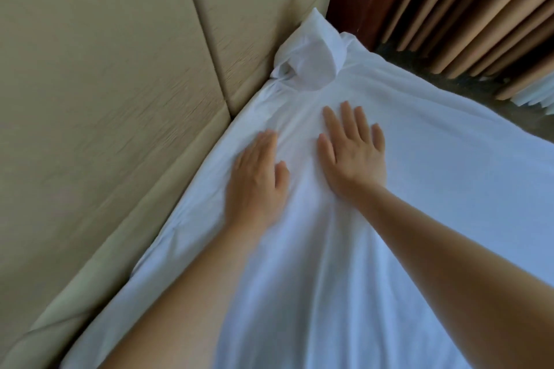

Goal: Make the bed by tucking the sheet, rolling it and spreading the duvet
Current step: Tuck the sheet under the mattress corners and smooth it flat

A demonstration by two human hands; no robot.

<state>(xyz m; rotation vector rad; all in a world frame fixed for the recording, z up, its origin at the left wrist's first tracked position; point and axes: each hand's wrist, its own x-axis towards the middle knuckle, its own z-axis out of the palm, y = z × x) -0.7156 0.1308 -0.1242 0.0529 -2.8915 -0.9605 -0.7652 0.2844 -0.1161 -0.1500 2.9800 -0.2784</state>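
Padded beige headboard (105, 84) fills the view from 8 to 11 o'clock; one dark vertical seam divides two of its panels. Pleated tan curtain (479, 9) hangs at 1 o'clock, with a strip of dark floor (419, 66) below it.

Count: 1 white sheet (419, 189), 1 bunched corner (311, 57), 2 hands, both bare to the forearm.

Left hand (254, 180): palm down on the sheet, close to the edge that runs along the headboard. Fingers (265, 144) straight and held together, pointing toward 12 o'clock, tips blurred. Thumb lies out to 3 o'clock. Grips nothing; rests flat on the cloth.

Right hand (352, 153): palm down on the sheet, just beside the left hand at its 3 o'clock, a narrow band of cloth between them. Fingers (347, 117) straight and spread, all five digits visible, pointing toward 12 o'clock. Grips nothing; lies flat on the cloth.

Sheet position: it lies under both palms and covers the bed from 12 o'clock down to 6 o'clock and out to 3 o'clock. Soft creases run from the wrists toward 6 o'clock. The bunched corner stands up as a loose knot-like fold at 12 o'clock from the fingertips, against the headboard's end, apart from both hands.
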